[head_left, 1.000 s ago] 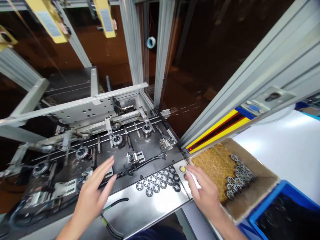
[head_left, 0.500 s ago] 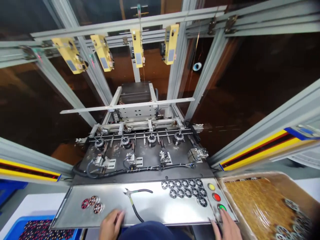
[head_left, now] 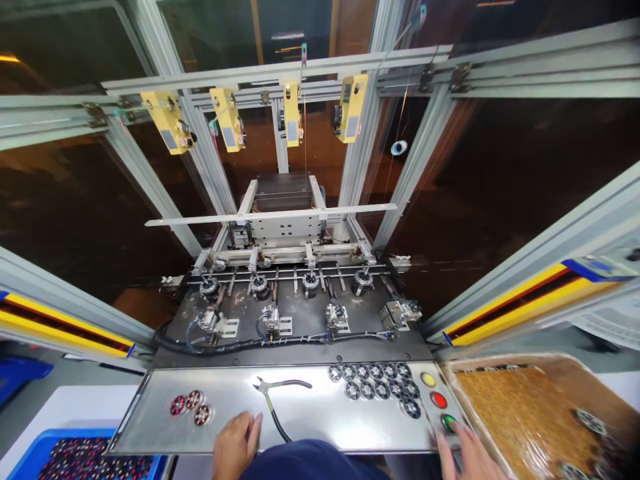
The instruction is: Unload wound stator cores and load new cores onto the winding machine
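Note:
My left hand (head_left: 235, 445) rests at the near edge of the steel panel (head_left: 310, 420), fingers loosely curled, holding nothing, just left of the pliers (head_left: 274, 397). My right hand (head_left: 463, 453) lies at the panel's right corner, fingers stretched toward the green button (head_left: 449, 422), beside the red button (head_left: 439, 400) and yellow button (head_left: 428, 379). Several bare stator rings (head_left: 377, 388) lie in rows on the panel. Three copper-wound stators (head_left: 191, 407) lie at its left.
Behind the panel, a winding machine holds several stators (head_left: 310, 283) on spindles under a crossbar (head_left: 270, 215). A brown tray (head_left: 530, 413) with more rings stands at the right. A blue bin (head_left: 80, 457) of wound stators sits at the lower left. Yellow tensioners (head_left: 293, 113) hang above.
The view has pulled back from the machine bed. My left hand withdrew from the fixtures to the panel's near edge. My right hand moved from the yellow and red buttons down to the green one.

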`<state>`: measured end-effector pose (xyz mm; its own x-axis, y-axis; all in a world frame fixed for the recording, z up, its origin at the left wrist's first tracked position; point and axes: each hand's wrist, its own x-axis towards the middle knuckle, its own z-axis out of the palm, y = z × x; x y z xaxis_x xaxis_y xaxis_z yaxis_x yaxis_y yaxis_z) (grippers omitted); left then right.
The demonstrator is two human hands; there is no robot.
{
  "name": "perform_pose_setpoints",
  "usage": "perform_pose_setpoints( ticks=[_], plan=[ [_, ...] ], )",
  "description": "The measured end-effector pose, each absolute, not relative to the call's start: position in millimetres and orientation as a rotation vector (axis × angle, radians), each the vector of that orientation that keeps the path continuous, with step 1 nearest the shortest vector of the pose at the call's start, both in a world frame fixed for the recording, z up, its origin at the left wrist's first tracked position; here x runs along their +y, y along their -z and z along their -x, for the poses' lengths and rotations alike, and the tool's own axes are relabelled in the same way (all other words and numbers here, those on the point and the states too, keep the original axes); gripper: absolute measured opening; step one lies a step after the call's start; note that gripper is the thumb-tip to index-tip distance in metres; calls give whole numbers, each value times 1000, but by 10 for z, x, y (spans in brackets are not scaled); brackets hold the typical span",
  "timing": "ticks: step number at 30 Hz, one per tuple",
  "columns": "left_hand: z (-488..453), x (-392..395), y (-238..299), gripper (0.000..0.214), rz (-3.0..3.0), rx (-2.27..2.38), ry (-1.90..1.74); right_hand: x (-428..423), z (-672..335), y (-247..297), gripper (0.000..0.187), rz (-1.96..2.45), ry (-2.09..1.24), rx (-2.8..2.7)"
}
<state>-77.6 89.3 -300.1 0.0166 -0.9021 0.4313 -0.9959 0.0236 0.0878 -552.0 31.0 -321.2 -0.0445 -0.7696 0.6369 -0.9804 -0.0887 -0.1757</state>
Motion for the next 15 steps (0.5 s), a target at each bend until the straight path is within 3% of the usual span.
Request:
perform_pose_setpoints(
  ticks=[15],
  plan=[
    [884, 881, 3110, 46, -2065, -1760, -441, -240, 5510, 3423, 58, -1918, -1132, -1709]
  ],
)
